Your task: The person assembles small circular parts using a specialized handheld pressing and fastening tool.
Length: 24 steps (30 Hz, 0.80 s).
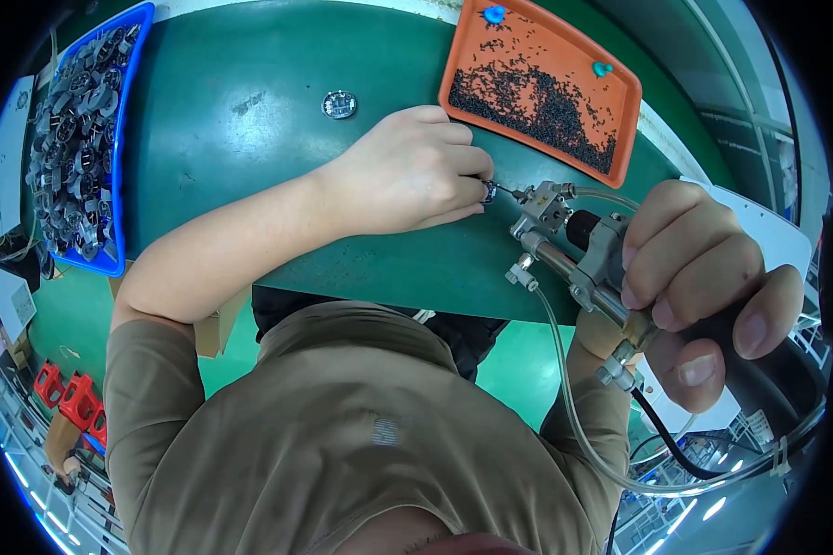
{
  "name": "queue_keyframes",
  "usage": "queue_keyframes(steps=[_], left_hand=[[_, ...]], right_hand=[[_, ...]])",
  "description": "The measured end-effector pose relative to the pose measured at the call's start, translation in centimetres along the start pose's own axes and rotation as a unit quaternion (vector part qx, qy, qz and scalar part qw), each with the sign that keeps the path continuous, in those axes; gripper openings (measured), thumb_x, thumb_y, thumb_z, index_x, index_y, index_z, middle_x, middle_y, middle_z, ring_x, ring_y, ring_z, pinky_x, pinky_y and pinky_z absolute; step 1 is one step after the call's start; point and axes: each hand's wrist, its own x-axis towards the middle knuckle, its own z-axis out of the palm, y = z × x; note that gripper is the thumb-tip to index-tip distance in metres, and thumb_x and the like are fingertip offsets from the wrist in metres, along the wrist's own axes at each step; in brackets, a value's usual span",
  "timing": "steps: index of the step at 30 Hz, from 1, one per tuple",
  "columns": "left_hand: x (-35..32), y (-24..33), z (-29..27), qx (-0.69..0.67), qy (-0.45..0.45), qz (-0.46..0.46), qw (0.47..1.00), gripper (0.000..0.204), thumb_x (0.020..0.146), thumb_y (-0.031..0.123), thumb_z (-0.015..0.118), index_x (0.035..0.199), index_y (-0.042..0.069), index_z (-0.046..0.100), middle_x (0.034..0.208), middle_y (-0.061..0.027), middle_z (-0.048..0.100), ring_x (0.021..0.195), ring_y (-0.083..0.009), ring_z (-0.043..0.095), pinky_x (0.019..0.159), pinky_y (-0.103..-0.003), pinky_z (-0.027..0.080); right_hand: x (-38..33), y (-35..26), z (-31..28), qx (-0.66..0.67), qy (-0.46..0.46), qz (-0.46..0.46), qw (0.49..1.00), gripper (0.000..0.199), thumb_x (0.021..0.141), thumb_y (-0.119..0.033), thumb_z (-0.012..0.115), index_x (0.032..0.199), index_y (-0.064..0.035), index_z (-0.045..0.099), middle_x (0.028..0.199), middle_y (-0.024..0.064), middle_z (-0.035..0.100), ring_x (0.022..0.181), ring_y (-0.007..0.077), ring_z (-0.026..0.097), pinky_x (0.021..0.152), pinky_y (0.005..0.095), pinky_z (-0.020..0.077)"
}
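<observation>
My left hand is closed over the green table, its fingertips pinching a small round part that is mostly hidden by the fingers. In my right hand I grip a metal dispensing valve with a thin needle and several hoses. The needle points left and its tip is at the round part; whether it touches cannot be made out. Beyond my left wrist, a small round part with a black and silver face lies alone on the table.
An orange tray with many tiny black pieces and two small blue-green items stands at the far right. A blue tray heaped with grey-black round parts is at the left. Clear hoses trail from the valve. Red stools stand behind, lower left.
</observation>
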Motion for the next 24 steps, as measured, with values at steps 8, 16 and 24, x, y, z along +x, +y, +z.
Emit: queue_keyframes(steps=[8, 16, 24], left_hand=[[-0.02, -0.01, -0.01, 0.003, 0.000, 0.001, 1.000, 0.014, 0.081, 0.022, 0.080, 0.084, 0.009, 0.075, 0.097, 0.0015, 0.070, 0.083, -0.0182, 0.062, 0.079, -0.034, 0.049], [-0.19, 0.04, -0.03, 0.002, 0.001, -0.002, 1.000, 0.014, 0.081, 0.021, 0.081, 0.084, 0.009, 0.076, 0.098, 0.0015, 0.070, 0.082, -0.0180, 0.062, 0.079, -0.034, 0.049], [-0.16, -0.08, 0.05, -0.001, 0.000, -0.005, 1.000, 0.014, 0.080, 0.021, 0.081, 0.084, 0.009, 0.075, 0.098, 0.0015, 0.070, 0.082, -0.0181, 0.062, 0.080, -0.034, 0.049]], right_hand=[[-0.23, 0.04, 0.63, -0.007, 0.017, -0.012, 1.000, 0.035, 0.088, -0.019, 0.067, 0.119, -0.0192, 0.052, 0.076, -0.0007, 0.057, 0.057, 0.0147, 0.058, 0.061, 0.0330, 0.0437], [-0.06, 0.21, 0.17, 0.010, -0.018, -0.015, 1.000, 0.035, 0.088, -0.021, 0.070, 0.119, -0.0199, 0.053, 0.076, -0.0010, 0.057, 0.057, 0.0142, 0.058, 0.062, 0.0316, 0.0439], [0.07, 0.16, 0.10, 0.001, -0.015, -0.005, 1.000, 0.033, 0.090, -0.021, 0.069, 0.120, -0.0202, 0.054, 0.077, -0.0008, 0.057, 0.058, 0.0141, 0.059, 0.061, 0.0319, 0.0434]])
